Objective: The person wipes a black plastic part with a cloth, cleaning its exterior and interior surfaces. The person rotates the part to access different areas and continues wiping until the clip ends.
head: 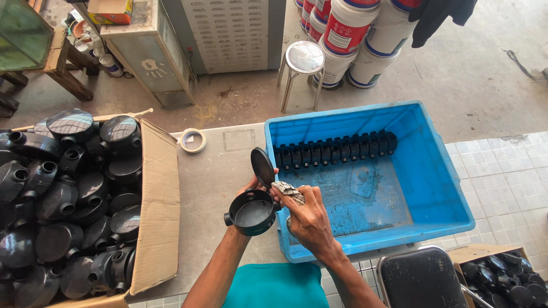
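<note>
My left hand holds a round black plastic junction box with its lid swung up and open. Most of that hand is hidden behind the box. My right hand grips a crumpled checked cloth and presses it against the box's rim by the hinge. Both hands are over the grey table, right at the near left corner of a blue plastic crate. Inside the crate, several black boxes stand in a row along the far wall.
A cardboard carton heaped with black junction boxes fills the table's left. A tape roll lies behind it. Beyond the table stand a metal stool, stacked buckets and a cabinet. A black chair and another carton of boxes are at lower right.
</note>
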